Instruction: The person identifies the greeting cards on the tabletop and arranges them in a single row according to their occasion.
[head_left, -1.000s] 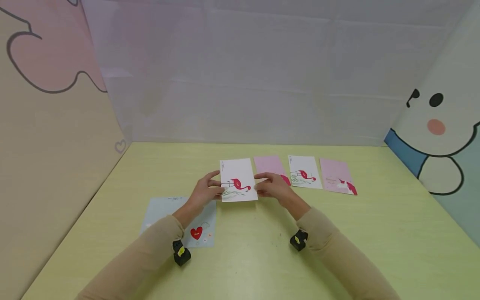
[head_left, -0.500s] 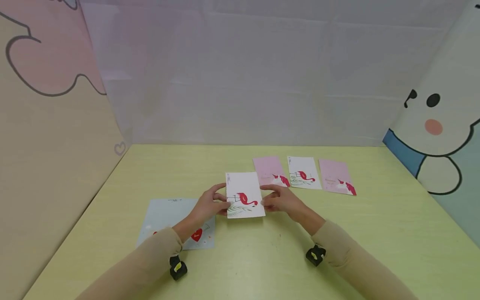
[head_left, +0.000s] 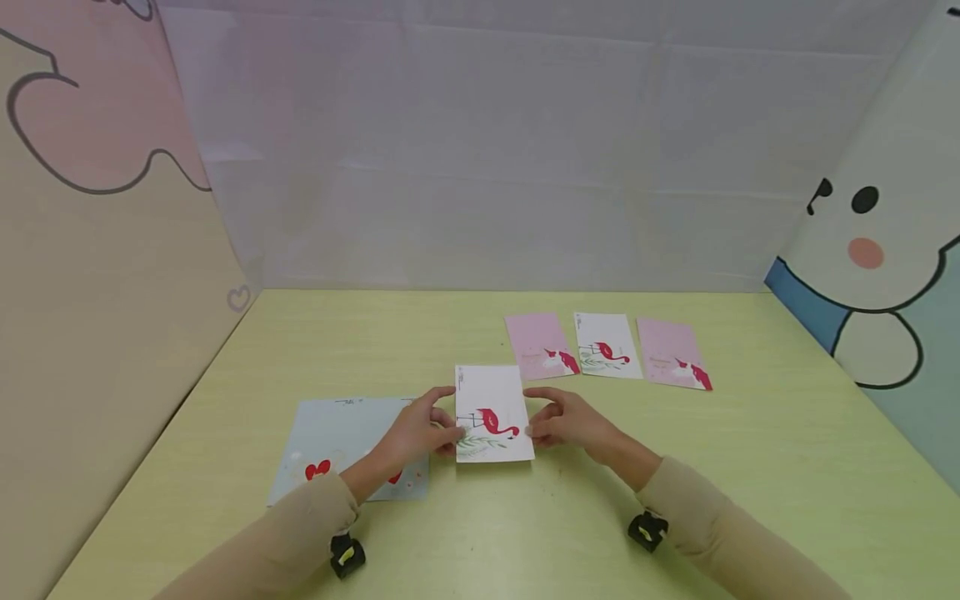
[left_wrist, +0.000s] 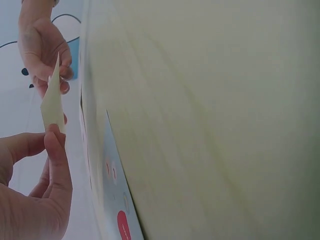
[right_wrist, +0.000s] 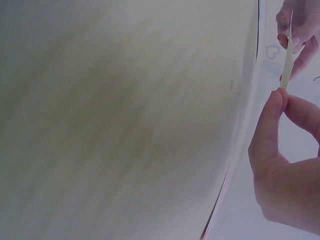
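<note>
White card point(head_left: 492, 412) pinched by both edges

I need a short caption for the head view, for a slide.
Both hands, left hand and right hand, hold a white flamingo card above a green table.

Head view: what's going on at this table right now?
A person in beige sleeves holds a white flamingo card by its side edges, the left hand pinching one edge and the right hand the other. The wrist views show the card lifted off the green table. A pale blue sheet with red hearts lies flat by the left hand. Farther back sits a row of three cards: pink, white flamingo, pink.
</note>
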